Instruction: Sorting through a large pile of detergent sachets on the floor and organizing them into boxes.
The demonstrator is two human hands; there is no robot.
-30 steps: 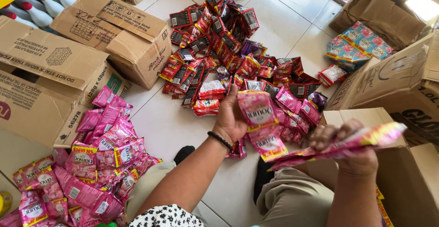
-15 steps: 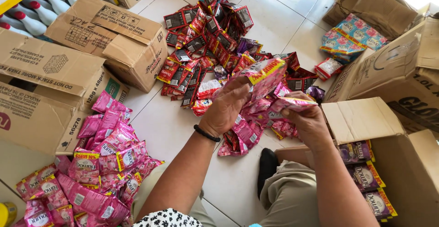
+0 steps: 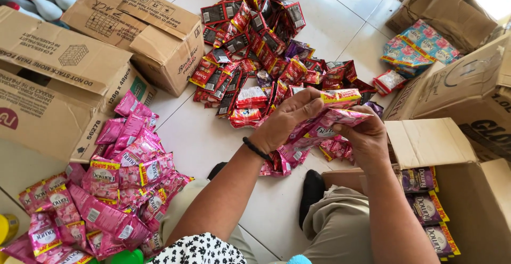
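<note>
Hands: left hand [image 3: 285, 120], right hand [image 3: 362, 136] pinching pink sachet strip [image 3: 330, 123] | bare floor tiles [image 3: 205, 136] below

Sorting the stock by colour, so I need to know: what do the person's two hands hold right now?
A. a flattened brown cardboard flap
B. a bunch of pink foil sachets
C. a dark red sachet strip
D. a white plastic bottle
B: the left hand and right hand together grip a bunch of pink foil sachets above the white tiled floor.
</note>
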